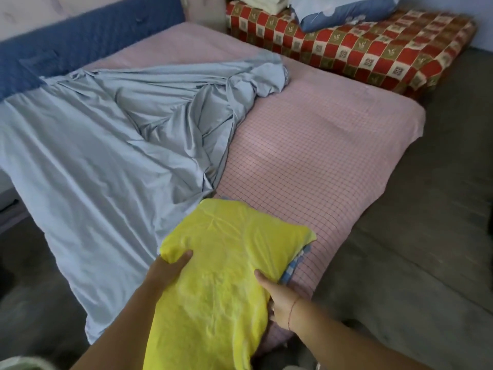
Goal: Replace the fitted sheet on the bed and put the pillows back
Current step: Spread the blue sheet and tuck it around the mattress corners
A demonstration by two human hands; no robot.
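Note:
A yellow-covered pillow [226,265] lies over the near corner of the bed, with blue checked cloth showing under its right edge. My left hand [170,265] grips its left side, thumb on top. My right hand [277,297] holds its right side, fingers hidden beneath. A light blue fitted sheet [106,145] is spread over the left half of the bed and bunched toward the middle. The pink checked mattress cover [306,156] is bare on the right half.
A blue padded headboard [93,36] runs along the far left. A red patterned mattress [373,46] lies beyond the bed with a blue-and-white pillow [338,12] and folded pale cloth [261,4] on it. Grey floor [432,236] lies to the right.

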